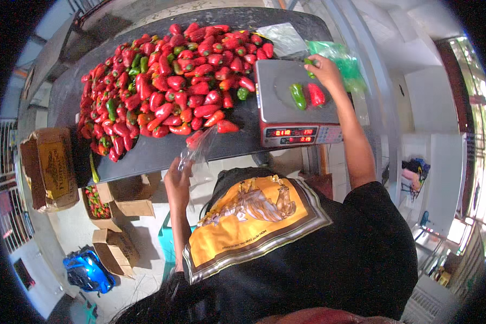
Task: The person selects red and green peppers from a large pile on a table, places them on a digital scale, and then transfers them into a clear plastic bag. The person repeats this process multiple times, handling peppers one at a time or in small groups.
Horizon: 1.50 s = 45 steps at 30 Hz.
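Note:
My left hand (178, 178) grips a clear plastic bag (202, 152) in front of the table edge. A red pepper (194, 139) shows at the bag's upper end; I cannot tell whether it is inside or behind the film. Over the far right part of a digital weighing scale (275, 93), my right hand (327, 71) pinches a small green pepper (310, 68). On the scale's metal plate lie a green pepper (297, 96) and a red pepper (316, 94), side by side. Red digits glow on the scale's front panel (291, 135).
A wide heap of mostly red peppers (176, 83) covers much of the black table (158, 152). Clear plastic (283, 38) and a green plastic bag (344, 60) lie behind the scale. Cardboard boxes (50, 170) stand at the left, one on the floor holding peppers (97, 202).

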Tool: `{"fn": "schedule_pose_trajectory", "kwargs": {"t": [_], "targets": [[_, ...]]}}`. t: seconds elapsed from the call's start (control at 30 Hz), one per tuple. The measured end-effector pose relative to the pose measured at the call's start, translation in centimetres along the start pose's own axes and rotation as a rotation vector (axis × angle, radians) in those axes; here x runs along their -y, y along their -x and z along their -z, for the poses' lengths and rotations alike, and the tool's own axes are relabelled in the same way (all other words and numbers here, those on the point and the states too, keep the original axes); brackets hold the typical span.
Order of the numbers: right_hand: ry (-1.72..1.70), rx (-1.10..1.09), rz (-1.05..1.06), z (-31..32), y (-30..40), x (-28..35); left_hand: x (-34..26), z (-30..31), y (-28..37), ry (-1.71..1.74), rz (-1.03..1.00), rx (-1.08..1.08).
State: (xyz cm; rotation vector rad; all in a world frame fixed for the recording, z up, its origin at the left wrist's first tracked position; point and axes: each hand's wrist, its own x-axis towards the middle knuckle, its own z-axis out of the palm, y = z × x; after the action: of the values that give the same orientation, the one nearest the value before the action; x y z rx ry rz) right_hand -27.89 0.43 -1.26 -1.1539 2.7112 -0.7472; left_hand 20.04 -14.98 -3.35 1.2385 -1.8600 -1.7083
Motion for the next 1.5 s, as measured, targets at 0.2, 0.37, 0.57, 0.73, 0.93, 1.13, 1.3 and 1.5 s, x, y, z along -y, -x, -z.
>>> {"fn": "schedule_pose_trajectory", "kwargs": {"t": [0.2, 0.37, 0.57, 0.73, 0.93, 1.13, 1.3, 1.5], "targets": [[0.144, -0.085, 0.020, -4.4, 2.1, -3.6, -1.7, -3.0, 0.0, -0.069, -0.056, 0.067], [0.374, -0.074, 0.067, -6.6, 2.2, -5.5, -2.2, -3.8, 0.9, -0.104, -0.005, -0.009], [0.241, -0.103, 0.106, -5.4, 1.8, -3.9, -1.3, -3.5, 2.2, -0.079, 0.028, -0.030], [-0.550, 0.331, 0.268, -4.0, 4.2, 4.3, -1.1, -3.3, 2.0, -0.080, 0.009, -0.002], [-0.873, 0.658, 0.791, -7.6, 14.0, 18.3, -2.7, -3.1, 2.7, -0.073, 0.052, 0.161], [-0.938, 0.805, 0.496, -11.0, 16.3, 18.5, -3.7, -2.0, 3.6, 0.094, 0.004, 0.039], [-0.916, 0.775, 0.488, -11.5, 16.2, 17.4, -3.6, 0.7, 3.7, 0.080, 0.007, -0.066], [-0.961, 0.785, 0.349, -12.0, 16.4, 16.1, -4.0, 1.7, 4.5, 0.157, -0.097, -0.111]]}}
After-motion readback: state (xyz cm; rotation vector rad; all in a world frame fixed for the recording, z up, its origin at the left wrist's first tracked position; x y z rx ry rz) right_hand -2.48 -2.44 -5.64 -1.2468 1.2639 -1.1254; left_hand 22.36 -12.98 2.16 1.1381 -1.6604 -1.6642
